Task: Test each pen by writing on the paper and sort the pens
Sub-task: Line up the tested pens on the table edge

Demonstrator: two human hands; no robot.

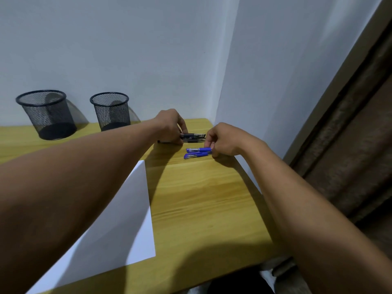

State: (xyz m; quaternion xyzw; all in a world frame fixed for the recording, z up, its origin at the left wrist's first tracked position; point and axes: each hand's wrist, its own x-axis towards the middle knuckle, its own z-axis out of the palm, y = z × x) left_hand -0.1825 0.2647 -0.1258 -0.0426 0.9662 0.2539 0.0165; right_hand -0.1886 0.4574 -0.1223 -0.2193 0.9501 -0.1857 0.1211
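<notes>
Four pens lie at the far right of the table [203,194], long axes left to right: two black pens [194,138] behind, two blue pens [198,152] in front. The left hand [169,126] has its fingers closed on the black pair's left end; the right hand [222,142] pinches the blue pair's right end. One paper [118,219] lies nearer; two mesh cups [110,111] stand far left.

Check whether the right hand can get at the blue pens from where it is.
Probably yes: the right hand already has fingertips at the cap ends of the two blue pens, with nothing between them.
</notes>
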